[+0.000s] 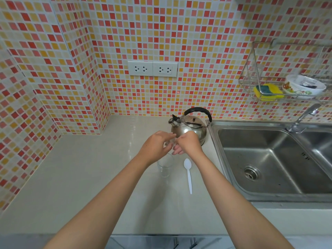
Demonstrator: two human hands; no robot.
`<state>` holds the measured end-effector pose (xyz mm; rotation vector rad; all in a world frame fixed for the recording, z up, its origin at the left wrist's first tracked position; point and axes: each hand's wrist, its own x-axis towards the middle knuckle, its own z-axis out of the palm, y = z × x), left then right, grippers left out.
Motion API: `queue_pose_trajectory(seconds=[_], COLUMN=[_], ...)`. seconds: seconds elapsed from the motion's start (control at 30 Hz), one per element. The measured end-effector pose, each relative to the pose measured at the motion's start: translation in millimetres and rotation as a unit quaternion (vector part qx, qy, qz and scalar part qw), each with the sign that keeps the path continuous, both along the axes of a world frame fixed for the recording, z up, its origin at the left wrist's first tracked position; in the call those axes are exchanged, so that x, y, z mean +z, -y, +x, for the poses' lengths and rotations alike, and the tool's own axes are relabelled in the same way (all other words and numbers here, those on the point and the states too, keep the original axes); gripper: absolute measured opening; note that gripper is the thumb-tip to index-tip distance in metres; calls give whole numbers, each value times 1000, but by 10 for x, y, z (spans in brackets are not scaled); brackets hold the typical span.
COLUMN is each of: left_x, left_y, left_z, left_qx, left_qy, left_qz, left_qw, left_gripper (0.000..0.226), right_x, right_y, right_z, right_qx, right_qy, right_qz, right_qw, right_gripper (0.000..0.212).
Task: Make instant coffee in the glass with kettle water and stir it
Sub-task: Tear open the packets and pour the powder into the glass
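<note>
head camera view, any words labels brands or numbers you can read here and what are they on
None can be read.
Bowl in the wire rack: a coloured picture pattern on its side, no legible words.
Wall sockets: no visible marking.
Kettle, glass, spoon: no text visible.
Small item between the left hand and right hand: mostly hidden, nothing legible.

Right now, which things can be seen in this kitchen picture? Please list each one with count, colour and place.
kettle: 1, steel, black handle, counter beside sink
glass: 1, clear, counter, below the hands
spoon: 1, white, counter right of glass
sink: 1, steel, right
tap: 1, steel, behind sink
sockets: 2, white, wall
rack: 1, wire, wall, right
sponge: 1, yellow, in rack
bowl: 1, white, in rack
left hand: together with right hand, above glass; whether they hold something is unclear
</note>
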<state>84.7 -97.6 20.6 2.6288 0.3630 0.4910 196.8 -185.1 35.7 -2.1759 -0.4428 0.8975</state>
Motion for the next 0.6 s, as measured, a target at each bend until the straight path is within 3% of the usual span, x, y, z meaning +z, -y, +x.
queue_pose_trajectory(seconds=[0.17, 0.27, 0.6], left_x=[-101, -124, -103], left_y=[-58, -70, -13], left_z=[-54, -62, -55], left_qx=[-11, 8, 13], left_qy=[-7, 25, 55], left_qz=[45, 64, 5], left_qw=[999, 998, 998], left_gripper=[67, 61, 59], right_x=[16, 18, -2], right_y=[-6, -13, -83], right_z=[2, -15, 27], right_qx=[-32, -30, -10], right_qy=[27, 28, 42], right_qz=[37, 51, 7], right_qw=[998, 998, 999], right_gripper=[28, 27, 26])
